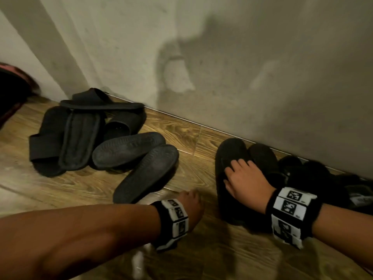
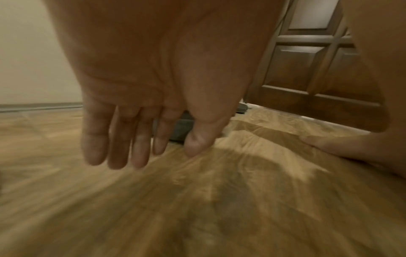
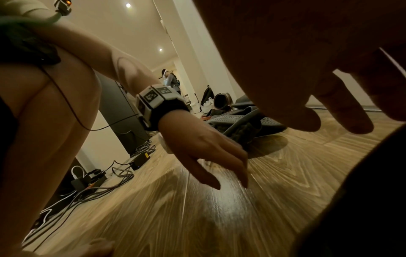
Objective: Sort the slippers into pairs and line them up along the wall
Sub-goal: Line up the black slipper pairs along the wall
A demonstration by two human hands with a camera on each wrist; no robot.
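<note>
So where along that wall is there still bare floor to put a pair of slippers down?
A bare strip of floor lies along the wall, between the slipper heap and the black slippers under the right hand. More open floor lies beneath the empty left hand. The heap and the far right are crowded.

Wood-grain plank floor [image 1: 181,134], glossy, light patches on it. Grey-beige plaster wall [image 1: 262,67] w/ mottled marks, thin baseboard strip [image 1: 201,126] at floor edge. Brown panelled wood door [image 2: 307,60] in left wrist view. Right wrist view: white ceiling w/ 2 recessed spotlights [image 3: 128,5], corridor going back, dark tall cabinet [image 3: 118,111], cables + power strip [image 3: 87,180] on floor. Dim warm light.
</note>
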